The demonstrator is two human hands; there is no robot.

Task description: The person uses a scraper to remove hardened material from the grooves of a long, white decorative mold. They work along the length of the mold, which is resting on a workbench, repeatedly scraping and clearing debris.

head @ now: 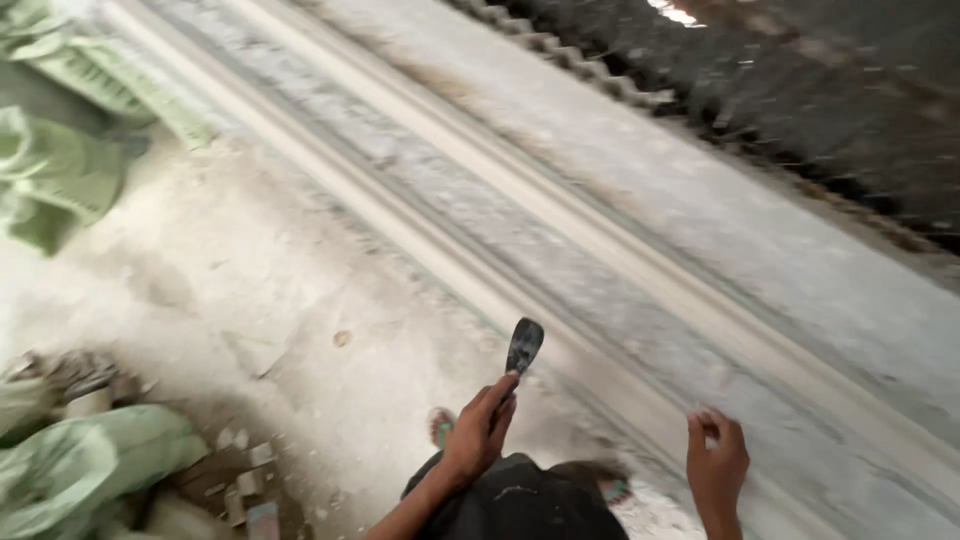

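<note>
While the left hand (478, 432) grips a small dark scraper (524, 346), its blade rising just past the fingers (503, 390), the tool hangs clear of the long pale moulded strip (640, 262) running beyond them. Dried white residue coats the strip along its whole length, so the scraping looks barely begun. The right hand (717, 458) holds nothing, fingers loosely curled. Green sacks (70, 170) lie well apart.

Bare arms, dark trousers, sandals

The left hand (478, 432) and right hand (716, 462) are bare – no gloves, no sleeves on the forearms. The trousers (520, 505) are dark, dusty – one sandal (441, 425) shows a reddish strap.
</note>
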